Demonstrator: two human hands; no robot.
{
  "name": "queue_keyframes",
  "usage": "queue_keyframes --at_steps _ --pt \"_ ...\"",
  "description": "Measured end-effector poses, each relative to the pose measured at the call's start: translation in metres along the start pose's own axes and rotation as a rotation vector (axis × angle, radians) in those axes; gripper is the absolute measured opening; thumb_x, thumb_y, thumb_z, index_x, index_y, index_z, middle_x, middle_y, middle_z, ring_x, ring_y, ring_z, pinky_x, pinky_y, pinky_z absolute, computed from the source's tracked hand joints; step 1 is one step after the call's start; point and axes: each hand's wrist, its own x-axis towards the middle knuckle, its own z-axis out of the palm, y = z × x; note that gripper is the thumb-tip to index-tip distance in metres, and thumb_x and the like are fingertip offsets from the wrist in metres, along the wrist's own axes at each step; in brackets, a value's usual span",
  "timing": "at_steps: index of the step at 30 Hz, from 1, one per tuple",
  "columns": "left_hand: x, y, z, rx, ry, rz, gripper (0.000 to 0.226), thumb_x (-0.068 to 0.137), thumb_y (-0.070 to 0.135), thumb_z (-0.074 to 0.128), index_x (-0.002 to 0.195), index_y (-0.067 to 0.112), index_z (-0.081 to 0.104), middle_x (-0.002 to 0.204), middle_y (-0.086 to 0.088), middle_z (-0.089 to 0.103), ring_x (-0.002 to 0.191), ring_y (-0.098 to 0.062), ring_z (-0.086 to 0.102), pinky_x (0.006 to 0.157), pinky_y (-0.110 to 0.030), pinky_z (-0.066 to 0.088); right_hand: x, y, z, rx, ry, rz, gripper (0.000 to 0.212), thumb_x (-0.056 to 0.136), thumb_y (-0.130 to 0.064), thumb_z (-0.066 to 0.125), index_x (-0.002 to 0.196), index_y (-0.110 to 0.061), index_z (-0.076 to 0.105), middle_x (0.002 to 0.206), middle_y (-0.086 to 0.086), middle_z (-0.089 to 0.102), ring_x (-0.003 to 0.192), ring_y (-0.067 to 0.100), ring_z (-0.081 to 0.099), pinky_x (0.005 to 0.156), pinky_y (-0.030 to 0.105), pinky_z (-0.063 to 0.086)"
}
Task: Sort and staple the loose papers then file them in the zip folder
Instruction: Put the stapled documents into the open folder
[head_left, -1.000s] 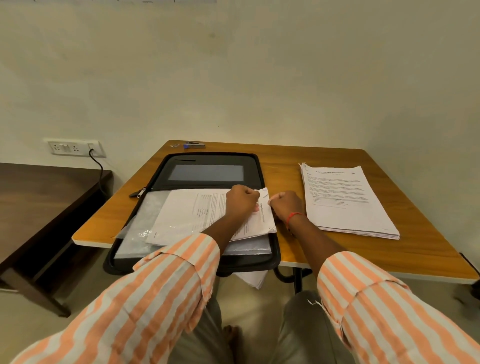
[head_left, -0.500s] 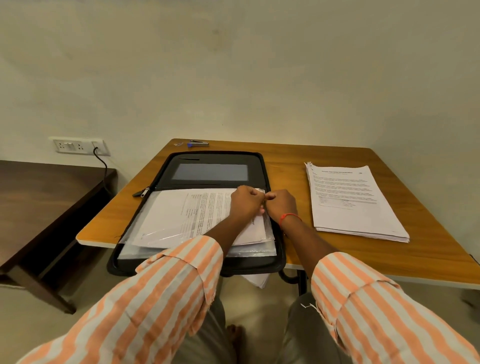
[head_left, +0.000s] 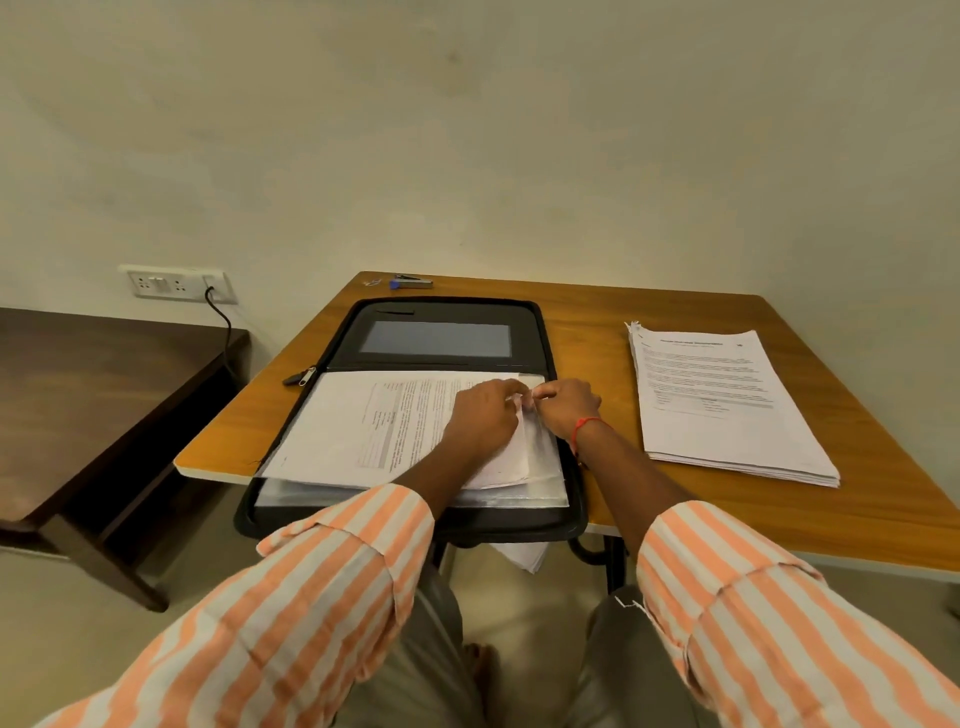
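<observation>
A: Step in hand?
B: Filing. The person is working a paper set (head_left: 363, 426) into the zip folder (head_left: 545, 332), which is lying open flat on the table (head_left: 857, 493), its near half overhanging the front edge.
A: Hands?
B: The left hand (head_left: 483, 415) is sitting on the set's far right corner, fingers curled and pinching the sheets there. The right hand (head_left: 566, 410) is just beside it, fingertips nearly meeting the left's. Its thumb and fingers are closing on a thin edge, and I'm reading that as the mouth of the clear sleeve (head_left: 545, 467), being held apart from the paper.
A: Set inside yet?
B: Can't tell fully. It's lying across the folder's near half with its corner at the sleeve edge. I'm judging it as going in, not seated.
A: Stapled?
B: Hidden under the hands, can't tell.
A: Rest of the job?
B: A stack of loose papers (head_left: 722, 405) is waiting on the table right of the folder, well apart from both hands. The stapler (head_left: 413, 282) is sitting at the far edge behind the folder, untouched. I'm calling the task nowhere near done.
A: Next move?
B: It's likely calling for the right hand holding the sleeve open while the left is sliding the corner in square, without creasing. After that, reaching for the stack.
</observation>
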Motion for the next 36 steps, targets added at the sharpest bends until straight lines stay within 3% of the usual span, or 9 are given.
queue_keyframes --at_steps 3,7,12,18,25,27,31,34,36 --pt "0.000 0.002 -0.001 -0.111 -0.029 -0.016 0.030 0.105 0.014 0.045 0.123 0.018 0.069 0.124 -0.009 0.070 0.111 -0.025 0.064 0.099 -0.035 0.048 0.001 -0.001 0.002 -0.036 -0.008 0.016 0.026 0.098 -0.034 0.061 0.120 -0.024 0.073 0.132 0.008 0.048 0.122 0.035 0.043 0.105 0.045 0.044" --pt "-0.003 -0.003 -0.013 -0.161 -0.096 -0.012 0.036 0.106 0.018 0.045 0.139 0.021 0.059 0.137 -0.006 0.063 0.109 -0.023 0.066 0.094 -0.034 0.052 -0.005 0.007 -0.005 -0.068 -0.075 -0.073 0.037 0.094 -0.037 0.065 0.127 -0.020 0.068 0.132 0.009 0.048 0.122 0.033 0.046 0.105 0.047 0.045" --pt "-0.003 -0.051 -0.064 0.019 0.108 -0.170 0.026 0.101 0.027 0.055 0.124 0.025 0.067 0.124 0.000 0.068 0.095 -0.013 0.062 0.083 -0.029 0.049 -0.019 0.018 -0.014 0.025 0.014 -0.132 0.033 0.089 -0.030 0.075 0.116 -0.015 0.067 0.120 0.006 0.065 0.105 0.021 0.058 0.087 0.027 0.046" --pt "-0.011 -0.100 -0.071 0.212 -0.011 -0.176 0.041 0.102 0.044 0.051 0.140 0.030 0.058 0.151 0.002 0.051 0.137 -0.023 0.048 0.115 -0.043 0.035 -0.011 0.010 -0.014 0.051 0.018 -0.093 0.024 0.090 -0.020 0.074 0.113 -0.010 0.072 0.115 0.009 0.071 0.100 0.023 0.064 0.084 0.025 0.047" --pt "-0.009 -0.082 -0.047 0.194 -0.017 -0.239 0.050 0.102 0.048 0.044 0.148 0.027 0.049 0.160 -0.003 0.038 0.148 -0.025 0.033 0.123 -0.052 0.022 0.021 0.003 -0.036 -0.093 0.050 -0.073 0.021 0.092 -0.004 0.063 0.107 -0.010 0.076 0.111 0.010 0.073 0.102 0.027 0.066 0.083 0.026 0.047" --pt "-0.012 -0.071 -0.041 0.149 -0.053 -0.254 0.053 0.100 0.051 0.048 0.148 0.028 0.048 0.160 -0.005 0.037 0.148 -0.026 0.030 0.122 -0.054 0.019 0.027 0.003 -0.041 -0.142 0.101 -0.041 0.017 0.095 -0.007 0.058 0.098 -0.006 0.075 0.102 0.012 0.072 0.092 0.027 0.065 0.078 0.028 0.046" --pt "-0.025 -0.044 -0.050 -0.036 -0.218 -0.048 0.068 0.084 0.069 0.064 0.142 0.036 0.052 0.158 0.002 0.038 0.146 -0.024 0.032 0.120 -0.058 0.022 0.033 0.012 -0.049 -0.197 0.154 0.025 0.021 0.100 -0.020 0.054 0.095 -0.005 0.069 0.095 0.015 0.068 0.080 0.026 0.057 0.073 0.030 0.041" --pt "-0.048 -0.030 -0.051 0.167 -0.456 0.186 0.091 0.068 0.084 0.063 0.145 0.042 0.042 0.162 0.005 0.023 0.150 -0.022 0.017 0.123 -0.058 0.008 0.031 0.019 -0.052 -0.215 0.140 0.038 0.021 0.101 -0.022 0.052 0.094 -0.006 0.065 0.092 0.013 0.063 0.081 0.027 0.056 0.073 0.030 0.039" --pt "-0.057 -0.029 -0.047 0.229 -0.474 0.231 0.099 0.064 0.086 0.065 0.146 0.040 0.035 0.161 0.006 0.020 0.149 -0.021 0.015 0.123 -0.058 0.004 0.029 0.020 -0.052 -0.229 0.148 0.020 0.021 0.101 -0.022 0.051 0.090 -0.008 0.063 0.088 0.011 0.059 0.081 0.027 0.056 0.072 0.030 0.039"
